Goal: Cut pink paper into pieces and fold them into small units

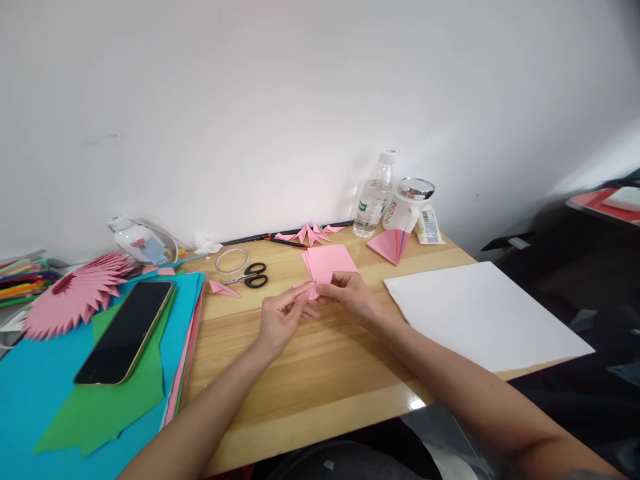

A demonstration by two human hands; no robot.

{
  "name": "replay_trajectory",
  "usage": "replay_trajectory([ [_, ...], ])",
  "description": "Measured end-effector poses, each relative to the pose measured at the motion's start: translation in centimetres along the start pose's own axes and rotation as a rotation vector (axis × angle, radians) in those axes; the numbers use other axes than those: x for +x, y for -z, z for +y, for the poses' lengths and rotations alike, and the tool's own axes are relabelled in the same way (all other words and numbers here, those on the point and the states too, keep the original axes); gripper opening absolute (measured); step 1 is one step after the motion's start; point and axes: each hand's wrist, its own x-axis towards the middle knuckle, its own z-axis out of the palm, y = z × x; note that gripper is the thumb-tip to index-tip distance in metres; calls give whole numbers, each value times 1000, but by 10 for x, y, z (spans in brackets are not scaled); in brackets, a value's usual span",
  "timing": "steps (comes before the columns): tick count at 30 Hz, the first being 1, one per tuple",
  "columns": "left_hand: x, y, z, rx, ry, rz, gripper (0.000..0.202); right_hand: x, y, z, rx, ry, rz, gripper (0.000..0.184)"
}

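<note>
Between my two hands is a small piece of pink paper (312, 292), partly covered by the fingers. My left hand (281, 319) pinches its left side with thumb and forefinger. From the right, my right hand (347, 293) grips the same paper, its fingers closed. Just behind them lies a stack of pink paper sheets (336, 259), slightly fanned at the left. A folded pink piece (223, 289) rests to the left, beside black-handled scissors (253, 275). Several folded pink pieces (313, 233) sit by the wall.
A water bottle (373, 200) and a white mug (406, 205) stand at the back, near a pink paper fan (391, 245). White board (485, 313) lies right. A phone (127, 333) rests on coloured paper (187, 293) at left, near a pleated pink ring (80, 293).
</note>
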Motion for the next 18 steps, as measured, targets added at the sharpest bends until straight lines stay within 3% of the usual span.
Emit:
replay_trajectory([
  [6,3,6,0,-46,-28,-82,38,1,2,-3,0,-17,-15,23],
  [11,7,11,3,-214,117,-224,60,0,6,-6,-77,54,1,23],
  [16,8,7,5,-231,247,-106,35,0,8,-6,-141,54,-30,26],
  [18,8,6,5,-265,302,-79,37,0,7,-6,-158,56,-52,25],
])
